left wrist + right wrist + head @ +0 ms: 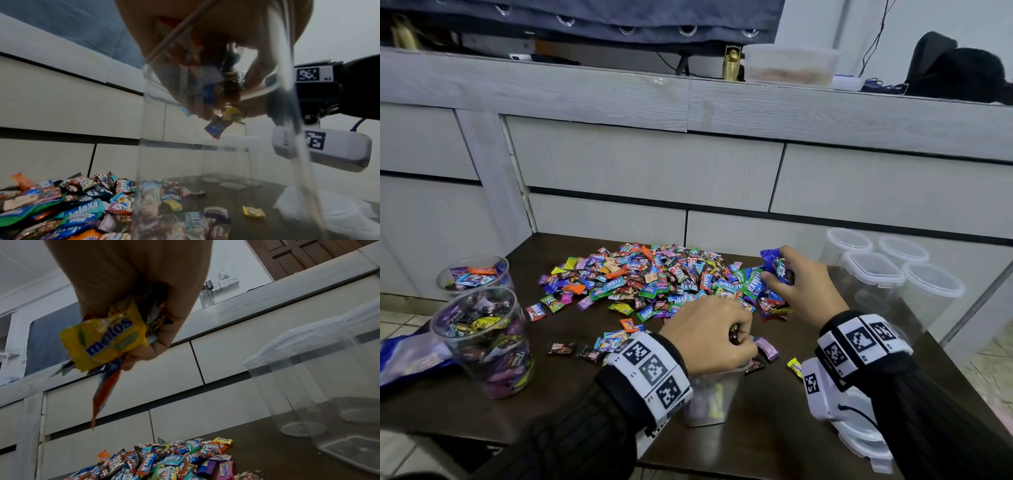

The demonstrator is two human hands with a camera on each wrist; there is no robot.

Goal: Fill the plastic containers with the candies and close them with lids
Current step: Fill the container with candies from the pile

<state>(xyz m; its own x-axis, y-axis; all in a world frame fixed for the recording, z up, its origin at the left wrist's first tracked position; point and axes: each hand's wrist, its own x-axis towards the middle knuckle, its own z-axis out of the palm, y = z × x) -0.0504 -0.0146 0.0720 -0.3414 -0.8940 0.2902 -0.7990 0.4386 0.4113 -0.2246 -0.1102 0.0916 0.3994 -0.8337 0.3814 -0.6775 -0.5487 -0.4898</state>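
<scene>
A heap of wrapped candies (pixel 661 277) covers the middle of the dark table (pixel 808 428). My left hand (pixel 739 337) grips a bunch of candies right over the mouth of a clear plastic container (pixel 709 397) at the front. Through the container wall (pixel 148 146) in the left wrist view, a blue candy (pixel 216 128) hangs below the fingers (pixel 252 78). My right hand (pixel 774 270) holds a handful of candies just above the heap's right edge. A yellow Mentos (pixel 107 340) sticks out of that fist (pixel 141 352).
Two candy-filled containers without lids (pixel 486 342) (pixel 472 274) stand at the table's left. Several empty lidded containers (pixel 876 274) stand at the right. A loose lid (pixel 866 442) lies under my right forearm. Stray candies (pixel 794 366) lie near the front container. Grey drawers (pixel 647 164) back the table.
</scene>
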